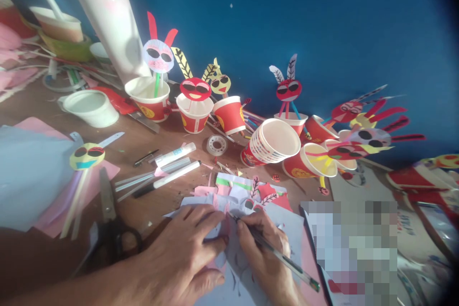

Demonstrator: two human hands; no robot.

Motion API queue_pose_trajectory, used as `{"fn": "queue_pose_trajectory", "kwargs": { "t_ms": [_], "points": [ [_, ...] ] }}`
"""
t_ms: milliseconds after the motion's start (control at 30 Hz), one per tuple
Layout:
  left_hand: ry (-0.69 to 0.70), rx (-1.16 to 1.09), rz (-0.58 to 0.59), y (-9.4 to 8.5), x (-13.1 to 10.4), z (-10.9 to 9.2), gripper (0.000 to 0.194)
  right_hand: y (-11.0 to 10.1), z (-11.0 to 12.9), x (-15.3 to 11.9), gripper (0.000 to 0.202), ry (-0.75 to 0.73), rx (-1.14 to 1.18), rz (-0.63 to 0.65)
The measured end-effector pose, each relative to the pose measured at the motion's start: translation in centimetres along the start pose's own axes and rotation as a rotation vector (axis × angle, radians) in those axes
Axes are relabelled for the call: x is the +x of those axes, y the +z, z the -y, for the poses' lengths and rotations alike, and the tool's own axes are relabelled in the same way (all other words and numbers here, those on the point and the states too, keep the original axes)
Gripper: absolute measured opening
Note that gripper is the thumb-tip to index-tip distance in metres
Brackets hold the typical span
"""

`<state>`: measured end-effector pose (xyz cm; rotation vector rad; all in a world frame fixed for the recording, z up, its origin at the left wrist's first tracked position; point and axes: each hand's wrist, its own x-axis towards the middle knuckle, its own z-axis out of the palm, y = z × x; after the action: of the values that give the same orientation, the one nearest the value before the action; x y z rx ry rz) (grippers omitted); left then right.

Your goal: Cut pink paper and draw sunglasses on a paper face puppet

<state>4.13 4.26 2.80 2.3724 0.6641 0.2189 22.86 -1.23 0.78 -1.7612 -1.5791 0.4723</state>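
My right hand [265, 244] is closed around a clear-barrelled pen [287, 259], its tip touching the paper at the front centre. Flat beside it, my left hand [195, 244] presses on the light blue paper [287, 220] with its fingers stretched out. Between the hands a pink paper strip [226, 206] lies partly under my left fingers. Just beyond the pen tip sit small paper cut-outs, among them leaf-like pieces with dark veins [268, 198] and a red scrap [267, 190]. Black-handled scissors [111, 215] rest left of my left wrist.
Red paper cups with paper-faced figures [195, 88] line the blue wall. A stack of cups [274, 143] leans at the centre, near a tape roll [216, 145]. Markers [177, 174] lie left of it. A yellow-faced figure [86, 156] lies at left; a pixelated device stands right.
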Motion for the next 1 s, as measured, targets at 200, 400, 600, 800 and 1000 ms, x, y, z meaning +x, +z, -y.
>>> {"fn": "queue_pose_trajectory", "kwargs": {
  "t_ms": [200, 400, 600, 800, 1000],
  "points": [
    [0.0, -0.01, -0.019, 0.0, -0.1, -0.1, 0.026, -0.1, -0.1, 0.0, 0.015, -0.006, -0.024, 0.028],
    [0.0, -0.016, 0.015, 0.1, -0.2, 0.0, 0.029, 0.0, -0.5, 0.0, 0.015, 0.004, -0.023, 0.011],
    [-0.011, -0.021, -0.001, 0.2, -0.1, 0.0, 0.028, 0.1, -1.3, -0.5, 0.012, 0.145, 0.111, -0.078],
    [0.016, 0.009, -0.058, 0.1, -0.2, -0.1, 0.027, 0.2, -0.8, -0.2, 0.009, 0.215, 0.266, -0.167],
    [0.008, 0.011, -0.1, -0.1, -0.1, -0.8, 0.021, -0.8, 0.8, -0.3, 0.013, 0.238, 0.359, -0.191]
  ]
}}
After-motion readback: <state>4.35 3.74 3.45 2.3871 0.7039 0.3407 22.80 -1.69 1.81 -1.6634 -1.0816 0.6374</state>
